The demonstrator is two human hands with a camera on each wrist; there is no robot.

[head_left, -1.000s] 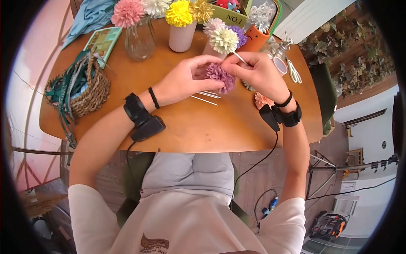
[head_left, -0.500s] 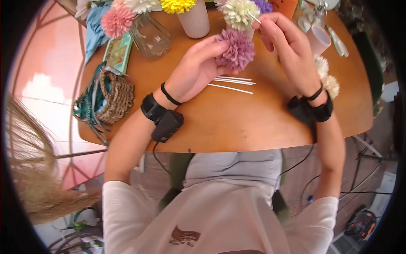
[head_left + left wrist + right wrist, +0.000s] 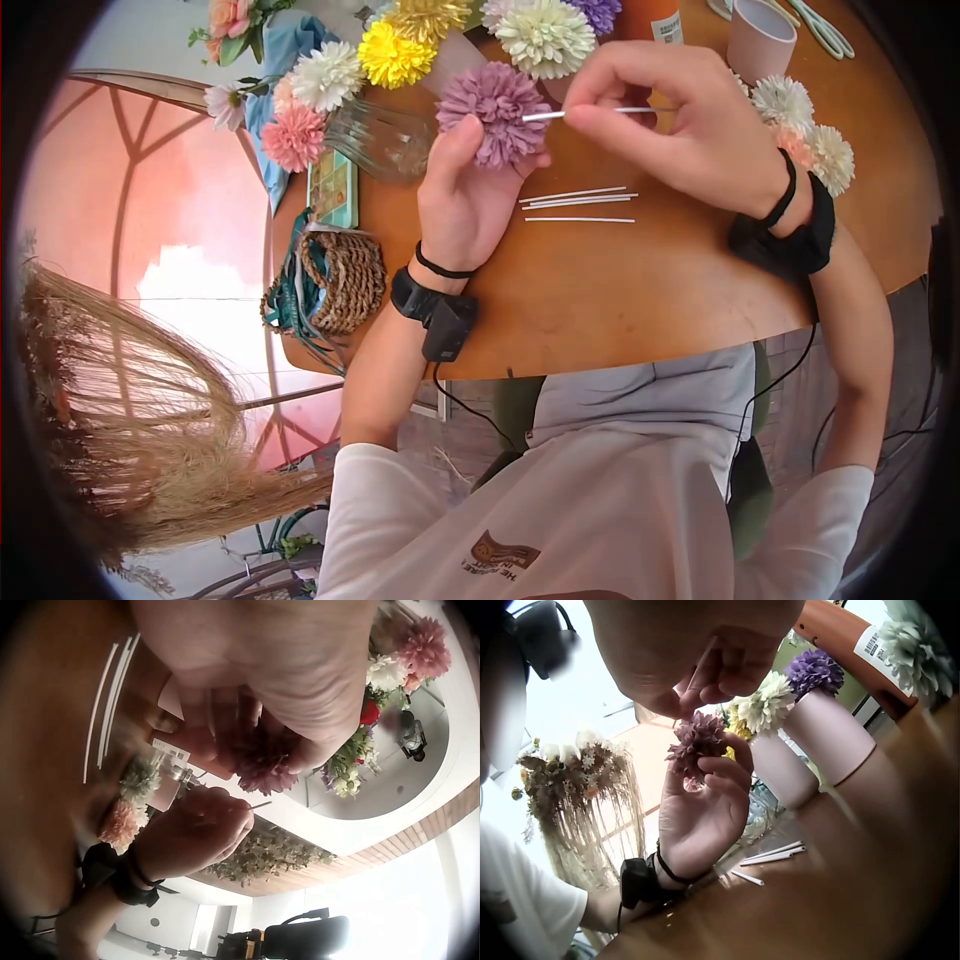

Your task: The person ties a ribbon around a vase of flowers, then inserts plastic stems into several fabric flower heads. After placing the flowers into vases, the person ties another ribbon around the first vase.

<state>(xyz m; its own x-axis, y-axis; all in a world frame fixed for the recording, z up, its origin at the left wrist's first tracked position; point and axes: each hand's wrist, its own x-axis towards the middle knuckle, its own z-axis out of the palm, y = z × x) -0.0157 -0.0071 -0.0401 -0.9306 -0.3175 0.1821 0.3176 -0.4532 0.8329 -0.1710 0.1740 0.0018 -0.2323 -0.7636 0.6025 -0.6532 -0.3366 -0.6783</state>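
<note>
In the head view my left hand [image 3: 468, 208] holds a mauve pom-pom flower head [image 3: 490, 112] above the table, its thumb over the petals and its fingers behind. My right hand [image 3: 690, 125] pinches a thin white stick [image 3: 546, 116] between thumb and fingertips. The tip of that stick overlaps the middle of the bloom from the right. From the right wrist view, the flower head [image 3: 697, 742] sits upright in the left fingers, just below the right fingertips. Several matching white sticks [image 3: 580, 219] lie on the table right of my left wrist.
A woven basket [image 3: 352, 280] with green ribbons stands at the left, near a clear glass vase [image 3: 385, 140]. Yellow [image 3: 397, 54] and cream [image 3: 545, 38] flowers are at the back. White flowers [image 3: 785, 103] and a pale pink cup [image 3: 762, 42] lie beyond my right hand.
My hands were close together, then the right drew away with the stick while the left turned the flower head. Now the stick's tip is back at the bloom. The head view has shifted.
</note>
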